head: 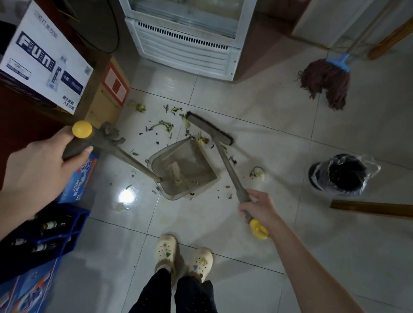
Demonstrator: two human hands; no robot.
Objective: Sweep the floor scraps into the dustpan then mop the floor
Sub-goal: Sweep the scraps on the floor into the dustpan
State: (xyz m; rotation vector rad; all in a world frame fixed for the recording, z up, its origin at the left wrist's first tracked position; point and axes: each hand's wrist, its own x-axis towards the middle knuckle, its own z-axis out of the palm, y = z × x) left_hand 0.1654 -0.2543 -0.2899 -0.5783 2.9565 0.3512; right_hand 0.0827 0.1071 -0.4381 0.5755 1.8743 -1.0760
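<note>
My left hand (37, 166) grips the grey, yellow-capped handle of a long-handled dustpan (184, 169), whose pan stands on the tiled floor with some debris inside. My right hand (261, 210) grips the grey handle of a broom (209, 128), near its yellow end. The broom's head lies on the floor just beyond the pan's mouth. Green vegetable scraps (163, 125) are scattered on the tiles left of the broom head, and one more scrap (257, 173) lies to the right of the broom handle. A red-brown string mop (326, 80) leans at the back right.
A glass-door fridge (181, 45) stands straight ahead. Cardboard boxes (45, 62) and a blue bottle crate (54, 233) line the left side. A black bin with a plastic liner (342, 174) sits right, next to wooden furniture legs (385, 207). My feet (182, 256) stand behind the dustpan.
</note>
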